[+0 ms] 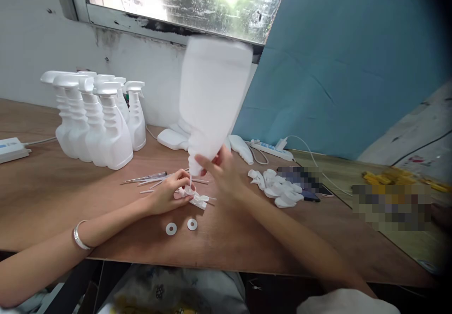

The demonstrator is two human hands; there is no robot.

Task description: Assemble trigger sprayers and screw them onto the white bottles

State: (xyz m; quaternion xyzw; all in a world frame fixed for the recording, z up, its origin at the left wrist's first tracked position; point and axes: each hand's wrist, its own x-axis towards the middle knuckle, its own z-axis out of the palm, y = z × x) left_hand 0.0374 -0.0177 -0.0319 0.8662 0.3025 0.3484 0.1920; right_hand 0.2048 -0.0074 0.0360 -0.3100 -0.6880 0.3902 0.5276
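Note:
Upside down, a white plastic bottle (213, 92) is held up over the table, its ridged neck pointing down. My right hand (222, 173) is closed around it near the neck. Below, my left hand (169, 194) is closed on a white trigger spray head (190, 190) close to the tabletop. A thin tube (190, 180) rises from the head to the bottle's mouth; whether it is inside cannot be made out. Two white ring washers (171, 229) lie in front of my left hand. Several thin white tubes (153, 179) and a pointed tool (144, 177) lie behind it.
Several bottles with spray heads (113, 130) stand at the left. More bottles lie by the wall, one a white bottle (240, 148). A heap of white plastic parts (277, 187), a phone (310, 195) and a power strip (271, 150) are at the right. A second power strip (13, 149) lies far left.

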